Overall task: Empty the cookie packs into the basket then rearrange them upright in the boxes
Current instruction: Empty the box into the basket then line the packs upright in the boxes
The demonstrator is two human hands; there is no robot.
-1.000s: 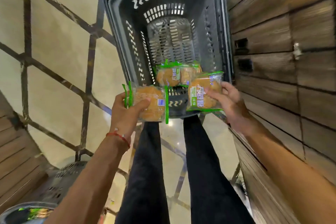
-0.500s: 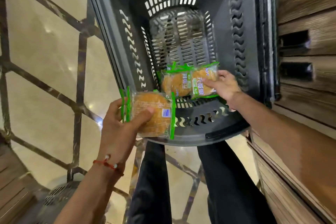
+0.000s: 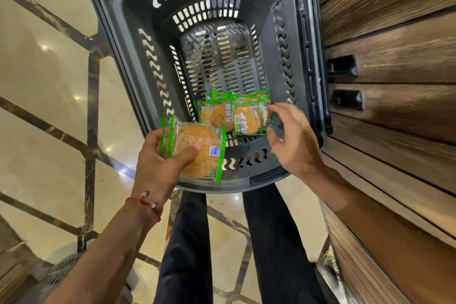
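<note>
Just over the basket's (image 3: 103, 32) near rim, the left hand (image 3: 158, 163) pinches one cookie pack (image 3: 199, 150) between thumb and curled fingers. Two more packs (image 3: 219, 116) lie overlapping at the basket's near end. The right hand (image 3: 293, 140) hovers just beside them, fingers spread, holding nothing.
</note>
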